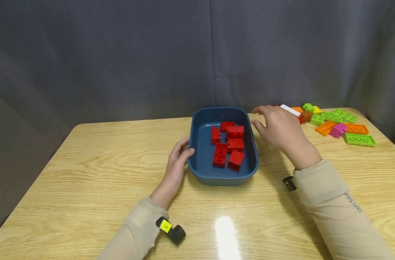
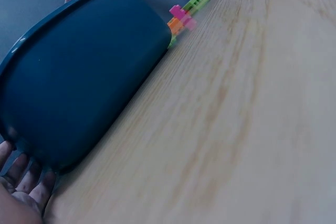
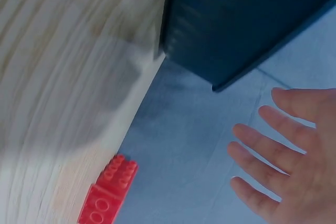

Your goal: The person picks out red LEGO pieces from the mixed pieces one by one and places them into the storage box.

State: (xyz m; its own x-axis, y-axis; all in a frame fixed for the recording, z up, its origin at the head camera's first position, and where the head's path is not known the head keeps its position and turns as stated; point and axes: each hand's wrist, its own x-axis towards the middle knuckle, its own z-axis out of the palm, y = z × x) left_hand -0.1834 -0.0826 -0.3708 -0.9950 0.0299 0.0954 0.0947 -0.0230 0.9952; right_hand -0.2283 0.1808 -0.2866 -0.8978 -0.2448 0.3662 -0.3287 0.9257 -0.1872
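A dark blue plastic tub (image 1: 200, 173) stands on the wooden table, with several red toy bricks (image 1: 235, 144) lying loose inside it. My left hand (image 1: 176, 159) holds the tub's left side, thumb at the rim; in the left wrist view its fingers (image 2: 32, 177) lie against the outer wall. Just beyond the tub's right rim hovers my right hand (image 1: 281, 126), empty, its fingers loosely bent. The right wrist view shows those fingers (image 3: 257, 156) spread and apart from the tub (image 3: 236, 24).
Behind and right of my right hand lies a pile of bricks: lime green (image 1: 359, 139), orange (image 1: 356, 129), magenta (image 1: 338, 130), brown (image 1: 306, 116), white (image 1: 290, 110). Red bricks (image 3: 107, 190) show there in the right wrist view. A grey curtain (image 1: 135, 61) hangs along the table's back edge.
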